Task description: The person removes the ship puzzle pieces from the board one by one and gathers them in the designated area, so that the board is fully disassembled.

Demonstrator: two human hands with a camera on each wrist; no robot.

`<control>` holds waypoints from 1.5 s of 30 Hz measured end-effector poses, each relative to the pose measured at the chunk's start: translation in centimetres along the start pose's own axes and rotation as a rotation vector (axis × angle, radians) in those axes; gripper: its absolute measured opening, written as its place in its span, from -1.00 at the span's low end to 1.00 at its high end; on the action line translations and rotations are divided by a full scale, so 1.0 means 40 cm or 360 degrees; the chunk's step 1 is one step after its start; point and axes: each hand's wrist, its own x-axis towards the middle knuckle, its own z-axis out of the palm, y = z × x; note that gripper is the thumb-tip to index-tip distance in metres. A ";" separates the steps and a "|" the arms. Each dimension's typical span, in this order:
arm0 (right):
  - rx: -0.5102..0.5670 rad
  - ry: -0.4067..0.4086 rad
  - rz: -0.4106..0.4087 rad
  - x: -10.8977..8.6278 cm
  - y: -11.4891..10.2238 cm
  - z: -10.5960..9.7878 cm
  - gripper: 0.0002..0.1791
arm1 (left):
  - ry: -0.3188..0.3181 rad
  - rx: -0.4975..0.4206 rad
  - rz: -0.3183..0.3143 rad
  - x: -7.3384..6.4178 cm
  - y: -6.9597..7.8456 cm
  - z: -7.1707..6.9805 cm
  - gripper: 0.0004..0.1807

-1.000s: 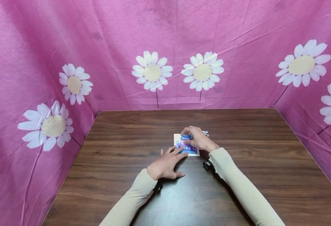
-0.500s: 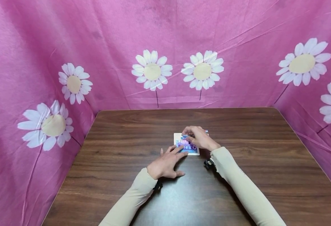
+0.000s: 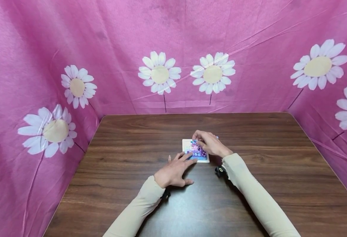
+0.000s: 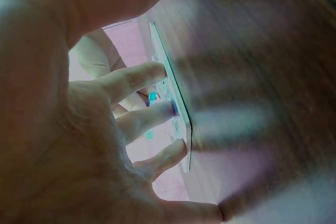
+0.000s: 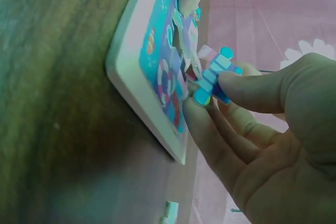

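A small jigsaw puzzle with a white frame (image 3: 185,142) and a blue, purple and pink picture lies on the table. My left hand (image 3: 174,172) is spread at its near left side, and in the left wrist view the fingertips (image 4: 157,70) press on its surface. At the far right part of the puzzle, my right hand (image 3: 211,144) pinches a jigsaw piece (image 5: 214,74) between thumb and fingers. The right wrist view shows this knobbed blue and pink piece tilted up from the picture. Beside it a dark gap and raised piece edges show. Fingers hide part of the picture.
Another jigsaw piece (image 5: 170,212) lies on the wooden table (image 3: 126,141) beyond the right hand, mostly covered in the head view. A pink cloth (image 3: 185,33) with white daisies hangs around the table's far and side edges.
My right hand has shifted slightly right with the pinched piece, which has tilted. It covers more of the loose piece beyond it. My left hand has stayed in place.
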 end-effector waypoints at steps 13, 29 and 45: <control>0.0175 0.0071 -0.0123 0.000 0.014 -0.001 -0.83 | -0.0007 0.0017 0.0000 0.005 -0.004 0.003 -0.11; 0.0245 0.0178 0.0159 -0.026 0.051 -0.056 -0.83 | 0.0009 -0.0010 0.0002 0.002 -0.003 0.002 -0.11; 0.0235 0.0374 0.0359 -0.084 0.118 -0.130 -0.84 | -0.0011 -0.0036 -0.0009 0.003 0.000 0.002 -0.10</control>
